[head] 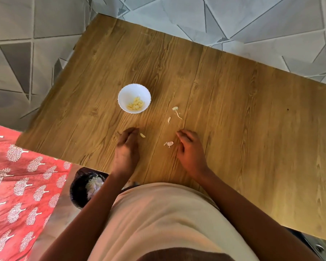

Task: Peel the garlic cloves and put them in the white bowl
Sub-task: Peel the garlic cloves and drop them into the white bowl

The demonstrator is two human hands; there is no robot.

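One white bowl (134, 97), one loose clove (142, 135), left hand (127, 147) – right hand (189, 148) – both loosely curled, holding nothing

The person wears a plain cream-coloured top (164, 219), smooth and unpatterned, with soft folds running across the front and no print, buttons or seams that can be made out. Both forearms are bare from the near edge of the view to the wrists, so any sleeves end out of sight. The left hand (127, 147) and the right hand (190, 147) are bare too, with no ring, watch or bracelet showing.
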